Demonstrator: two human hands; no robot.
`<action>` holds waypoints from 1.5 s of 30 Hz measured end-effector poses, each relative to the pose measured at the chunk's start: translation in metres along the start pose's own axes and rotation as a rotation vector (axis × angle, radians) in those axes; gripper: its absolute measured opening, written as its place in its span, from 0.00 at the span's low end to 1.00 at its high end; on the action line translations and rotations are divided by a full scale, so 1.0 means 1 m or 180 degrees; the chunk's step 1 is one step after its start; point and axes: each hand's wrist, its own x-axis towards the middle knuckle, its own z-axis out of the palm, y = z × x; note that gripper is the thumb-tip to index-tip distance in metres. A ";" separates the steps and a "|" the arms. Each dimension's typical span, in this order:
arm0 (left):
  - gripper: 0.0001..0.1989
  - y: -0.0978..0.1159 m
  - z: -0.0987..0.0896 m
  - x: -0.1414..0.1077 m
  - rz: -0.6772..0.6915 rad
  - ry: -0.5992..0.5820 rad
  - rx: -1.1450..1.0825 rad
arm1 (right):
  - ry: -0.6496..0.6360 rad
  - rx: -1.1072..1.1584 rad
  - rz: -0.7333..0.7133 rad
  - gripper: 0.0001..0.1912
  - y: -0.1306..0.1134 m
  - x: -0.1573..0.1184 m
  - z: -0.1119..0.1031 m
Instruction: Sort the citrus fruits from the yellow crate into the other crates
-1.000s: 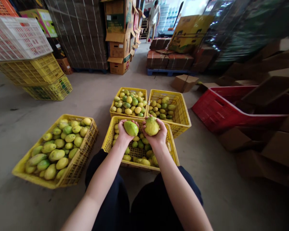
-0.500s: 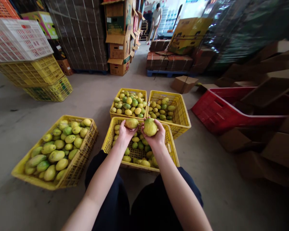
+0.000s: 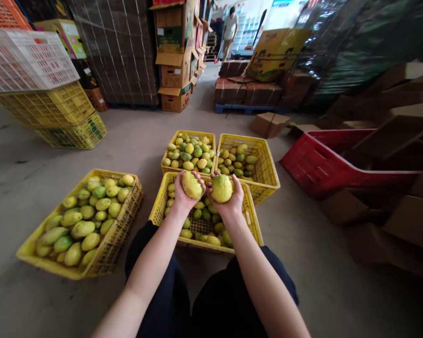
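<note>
Both hands are raised side by side over a yellow plastic crate [image 3: 252,220] that holds green and yellow lemons [image 3: 206,213]. In my left hand [image 3: 184,199] is a yellow lemon [image 3: 192,185], with the fingers curled around it from below and behind. A rounder yellow-green lemon [image 3: 222,188] rests in my right hand [image 3: 233,204], gripped between thumb and fingers. The two lemons are close but apart. Parts of the crate's contents are hidden under my hands and wrists.
Behind stand a crate full of lemons [image 3: 188,150] and a partly filled crate [image 3: 264,159]. Another heaped crate [image 3: 136,197] sits on the left. A red crate [image 3: 317,164] with cardboard lies right. Stacked crates [image 3: 52,103] and boxes surround the floor; a person [image 3: 230,30] stands far back.
The lemon in my left hand has been turned from lying sideways to a more upright tilt. My right hand has shifted its lemon only slightly. The person at the back has moved a little.
</note>
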 end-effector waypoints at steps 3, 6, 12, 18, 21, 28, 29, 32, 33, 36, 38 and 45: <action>0.19 0.000 0.005 -0.003 0.0069 -0.0163 0.0332 | -0.0152 -0.0064 0.0035 0.14 0.000 -0.002 0.003; 0.20 0.001 0.010 -0.007 0.0073 -0.0141 0.0557 | -0.0260 -0.0163 -0.0015 0.12 0.001 -0.003 0.005; 0.24 0.004 0.012 -0.011 -0.0164 -0.0186 0.0878 | -0.0364 -0.0270 -0.0031 0.11 0.000 -0.004 0.005; 0.24 0.005 0.011 -0.009 -0.0193 -0.0015 0.0851 | -0.0428 -0.0421 -0.0087 0.12 -0.001 -0.004 0.006; 0.23 0.005 0.008 -0.005 -0.0134 -0.0052 0.0866 | -0.0380 -0.0456 -0.0133 0.12 -0.001 -0.005 0.007; 0.20 0.002 0.006 -0.003 0.0129 0.0095 0.0620 | -0.0253 -0.0390 -0.0081 0.11 0.000 -0.005 0.008; 0.19 0.001 0.006 -0.003 0.0196 0.0157 0.0457 | -0.0258 -0.0378 -0.0098 0.12 0.001 -0.004 0.007; 0.15 0.001 0.006 -0.001 0.0323 0.0312 -0.0033 | -0.0210 -0.0333 -0.0209 0.12 0.004 -0.002 0.004; 0.13 0.001 0.005 0.000 0.0323 0.0333 -0.0148 | -0.0175 -0.0319 -0.0233 0.12 0.005 -0.001 0.003; 0.11 0.003 0.002 0.002 0.0310 0.0396 -0.0327 | -0.0070 -0.0293 -0.0224 0.10 0.007 0.001 0.002; 0.12 0.004 0.001 0.003 0.0367 0.0446 -0.0377 | -0.0035 -0.0281 -0.0204 0.10 0.007 0.001 0.002; 0.15 0.004 0.002 0.010 0.0408 0.0583 0.0034 | 0.0149 -0.0035 -0.0262 0.13 0.004 0.002 0.002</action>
